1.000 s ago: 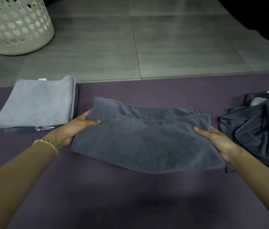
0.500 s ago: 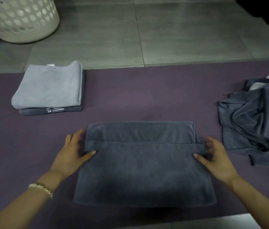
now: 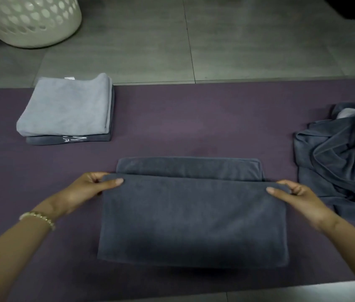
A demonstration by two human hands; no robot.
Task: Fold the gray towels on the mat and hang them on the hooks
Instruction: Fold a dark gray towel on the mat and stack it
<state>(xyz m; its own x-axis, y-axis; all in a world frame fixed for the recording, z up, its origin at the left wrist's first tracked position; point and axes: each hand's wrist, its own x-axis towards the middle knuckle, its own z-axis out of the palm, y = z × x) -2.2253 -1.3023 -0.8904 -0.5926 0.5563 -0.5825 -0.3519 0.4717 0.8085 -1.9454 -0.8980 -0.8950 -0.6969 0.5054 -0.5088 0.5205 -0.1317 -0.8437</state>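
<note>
From the head view, we are mid-fold on the dark gray towel (image 3: 194, 219), which lies flat on the purple mat (image 3: 194, 127) between our two hands. Our left hand (image 3: 85, 188) pinches the far left corner of the top layer, with the thumb on top and the fingers (image 3: 93, 178) curled round the edge. Our right hand (image 3: 296, 197) pinches the far right corner the same way. Just beyond the fingers a strip of the lower layer shows, so the edges are not yet flush. We judge that the next move calls for carrying both corners evenly away from us until the edges meet, then pressing flat. An uneven pull would likely skew the fold.

Well beyond the left fingers, toward the outside, a folded light gray towel (image 3: 65, 107) sits stacked on a folded darker towel (image 3: 48, 139). Near the right fingers, also toward the outside, lies a heap of unfolded gray towels (image 3: 342, 162). No hooks are in view, so hanging looks some way off.

The one container, a white perforated laundry basket (image 3: 30, 20), stands on the tiled floor (image 3: 237, 40) far beyond the left fingers, off the mat. Its inside is hidden, so we cannot tell what it holds.
</note>
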